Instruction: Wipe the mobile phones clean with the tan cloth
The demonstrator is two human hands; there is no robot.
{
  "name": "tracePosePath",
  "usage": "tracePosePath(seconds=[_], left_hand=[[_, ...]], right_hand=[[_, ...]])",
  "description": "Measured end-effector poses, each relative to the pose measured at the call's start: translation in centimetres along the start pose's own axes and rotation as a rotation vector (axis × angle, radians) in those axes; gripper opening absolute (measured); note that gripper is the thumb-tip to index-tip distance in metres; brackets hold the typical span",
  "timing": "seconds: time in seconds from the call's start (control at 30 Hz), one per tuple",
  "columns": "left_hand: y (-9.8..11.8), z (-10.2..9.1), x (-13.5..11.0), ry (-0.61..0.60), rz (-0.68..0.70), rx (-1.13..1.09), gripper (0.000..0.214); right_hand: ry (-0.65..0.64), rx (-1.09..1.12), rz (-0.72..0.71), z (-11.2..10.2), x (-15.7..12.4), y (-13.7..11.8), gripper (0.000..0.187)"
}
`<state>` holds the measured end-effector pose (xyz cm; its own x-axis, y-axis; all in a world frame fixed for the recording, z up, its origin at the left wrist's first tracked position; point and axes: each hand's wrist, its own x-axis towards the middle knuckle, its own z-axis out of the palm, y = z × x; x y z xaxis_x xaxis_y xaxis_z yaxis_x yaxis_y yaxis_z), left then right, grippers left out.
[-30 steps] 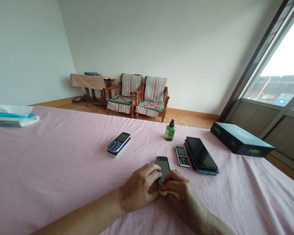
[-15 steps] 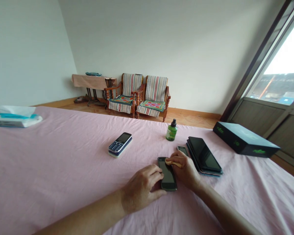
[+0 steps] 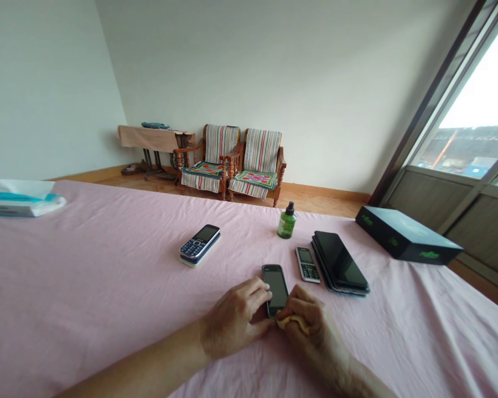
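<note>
A dark touchscreen phone (image 3: 278,288) lies face up on the pink cloth. Along its left side and lower corner, my left hand (image 3: 234,318) steadies it with bent fingers and thumb. My right hand (image 3: 313,329) pinches a small yellow cloth (image 3: 294,321) against the phone's lower right end. That end is partly hidden by the fingers. Just beyond lies a silver keypad phone (image 3: 307,264), beside a stack topped by a black tablet (image 3: 341,260). Left of these, a blue keypad phone (image 3: 200,242) rests on another flat item.
A green spray bottle (image 3: 286,222) stands behind the phones. At the right is a black box (image 3: 402,235) with green markings, and at the far left a tissue pack (image 3: 29,205). Two wooden chairs (image 3: 255,152) and a covered sewing table (image 3: 149,137) stand by the wall.
My right hand has slid with the cloth from the phone's upper end down to its lower end, uncovering the silver keypad phone. The left hand stays on the phone.
</note>
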<state>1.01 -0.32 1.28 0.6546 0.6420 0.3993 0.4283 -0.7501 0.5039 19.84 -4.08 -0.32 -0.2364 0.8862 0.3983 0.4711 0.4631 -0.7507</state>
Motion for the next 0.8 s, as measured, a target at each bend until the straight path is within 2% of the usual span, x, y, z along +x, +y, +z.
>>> tracePosePath(seconds=[0.2,0.4,0.53,0.8], left_hand=[[-0.1,0.0,0.0,0.008,-0.034,0.007,0.036],[-0.2,0.0,0.0,0.012,-0.020,-0.012,0.037],[-0.2,-0.1,-0.1,0.021,-0.028,-0.023,0.041],[0.1,-0.3,0.1,0.014,-0.024,-0.019,0.039]], right_hand=[[0.143,0.017,0.103,-0.6,0.8,0.2,0.021],[0.105,0.143,0.173,-0.7,1.0,-0.4,0.023],[0.110,0.140,0.162,-0.7,1.1,-0.5,0.023],[0.113,-0.024,0.073,-0.3,1.1,1.1,0.029]])
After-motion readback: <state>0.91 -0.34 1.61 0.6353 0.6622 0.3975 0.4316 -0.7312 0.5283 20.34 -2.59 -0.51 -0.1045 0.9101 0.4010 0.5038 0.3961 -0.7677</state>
